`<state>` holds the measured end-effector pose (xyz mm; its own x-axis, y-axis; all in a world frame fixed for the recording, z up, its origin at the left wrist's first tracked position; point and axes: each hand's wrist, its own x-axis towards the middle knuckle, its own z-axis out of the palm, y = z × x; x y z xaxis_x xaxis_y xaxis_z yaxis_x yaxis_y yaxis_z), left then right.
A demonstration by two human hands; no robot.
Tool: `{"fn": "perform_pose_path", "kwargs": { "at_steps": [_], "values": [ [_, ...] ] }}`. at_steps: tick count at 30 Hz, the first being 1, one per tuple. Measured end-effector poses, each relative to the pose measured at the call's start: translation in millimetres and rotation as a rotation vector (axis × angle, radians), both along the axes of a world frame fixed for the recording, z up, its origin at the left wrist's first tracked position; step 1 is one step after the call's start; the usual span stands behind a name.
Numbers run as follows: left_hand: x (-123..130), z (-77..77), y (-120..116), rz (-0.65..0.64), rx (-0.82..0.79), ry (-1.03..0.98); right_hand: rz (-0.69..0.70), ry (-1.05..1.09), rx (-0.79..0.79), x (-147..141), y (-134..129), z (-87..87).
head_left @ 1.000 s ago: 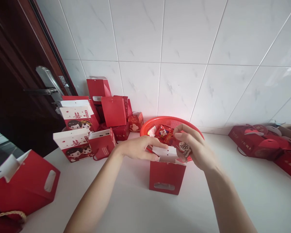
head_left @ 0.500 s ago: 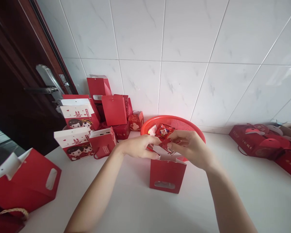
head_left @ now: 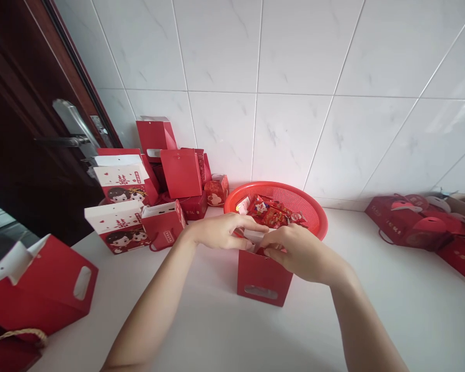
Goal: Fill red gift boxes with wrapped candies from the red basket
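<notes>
A red paper gift box [head_left: 264,276] stands upright with its top flaps open and an oval window low on its front. My left hand [head_left: 221,231] is closed on the rim at the box's left side, thumb near the front edge. Over the opening, my right hand [head_left: 299,252] points its curled fingers down into the box. A bit of a red candy packet shows at those fingertips; most of it is hidden by the hand and the front panel. Right behind the box sits a red plastic basket [head_left: 318,213] with several wrapped candies [head_left: 277,213] in it.
Several red and white gift boxes [head_left: 121,227] are grouped at the back left, beside a dark door [head_left: 31,103]. A larger red box [head_left: 58,281] stands at the near left. More red boxes [head_left: 411,227] lie at the right against the tiled wall [head_left: 294,139].
My right hand has moved down, carrying the red candy packet from above the box into its opening. My left hand stays at the rim. More of the basket's candies show now.
</notes>
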<state>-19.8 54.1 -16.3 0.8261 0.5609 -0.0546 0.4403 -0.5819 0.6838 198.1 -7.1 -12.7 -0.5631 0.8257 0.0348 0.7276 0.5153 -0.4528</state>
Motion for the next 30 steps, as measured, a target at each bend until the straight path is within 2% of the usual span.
{"fn": "perform_pose_path", "kwargs": {
  "at_steps": [6,15,19,23,26,28,30],
  "values": [
    [0.2,-0.9,1.0,0.008,0.017,0.020,-0.006,-0.006,0.009,-2.7,0.5,0.2],
    [2.6,1.4,-1.4,-0.024,-0.041,-0.080,0.005,0.252,-0.051,9.2,0.3,3.5],
    [1.3,4.1,-4.8,0.040,-0.008,-0.033,-0.008,0.281,-0.075,17.3,0.2,6.9],
    [3.4,4.3,-9.3,-0.009,-0.020,0.075,-0.033,0.300,-0.058,23.3,-0.7,9.4],
    [6.8,4.7,-13.3,0.053,0.088,0.089,-0.051,0.323,-0.008,24.5,-2.0,12.0],
    [6.3,8.2,-17.3,0.098,0.215,-0.015,-0.065,0.411,0.049,24.7,-3.7,14.7],
    [2.1,14.3,-22.3,0.171,0.355,-0.200,-0.111,0.577,0.147,26.3,-5.8,17.4]
  ]
}}
